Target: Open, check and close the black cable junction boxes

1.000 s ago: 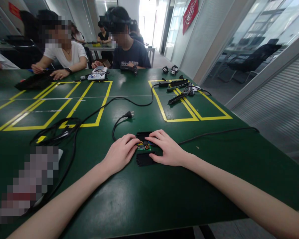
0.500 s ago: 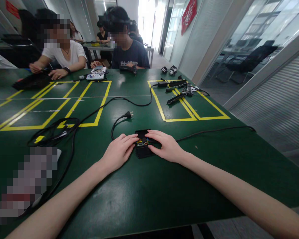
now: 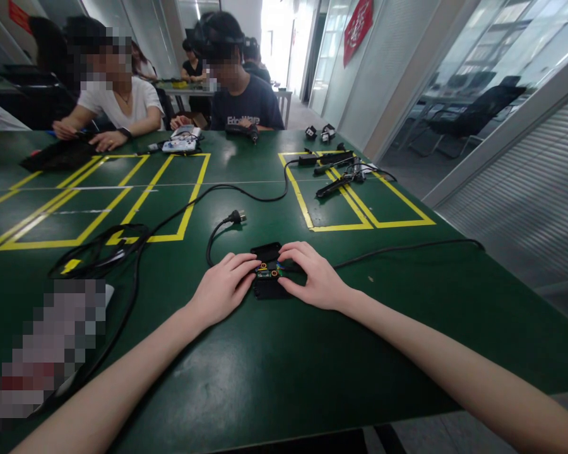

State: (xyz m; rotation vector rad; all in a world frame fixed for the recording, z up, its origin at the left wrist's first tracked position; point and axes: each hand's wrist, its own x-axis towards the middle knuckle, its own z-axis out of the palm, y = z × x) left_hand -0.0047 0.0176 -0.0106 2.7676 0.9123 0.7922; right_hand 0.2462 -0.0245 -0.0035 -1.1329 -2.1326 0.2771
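The left hand (image 3: 220, 289) and right hand (image 3: 315, 280) pinch a green circuit board (image 3: 267, 272) in its black case (image 3: 265, 252), fingers narrowly curled. A co-worker's shirt lettering (image 3: 245, 120) is too blurred to read.

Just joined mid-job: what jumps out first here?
The left hand and right hand meet on a small black casing with a green circuit board exposed, at the near middle of the green table. Behind it lies a black plug; yellow taped boxes mark the table, and a person in white and a person in navy sit at the far side.

Left hand (image 3: 220, 287) and right hand (image 3: 315, 280) rest palm-down, fingers (image 3: 247, 263) seemingly half-curled.
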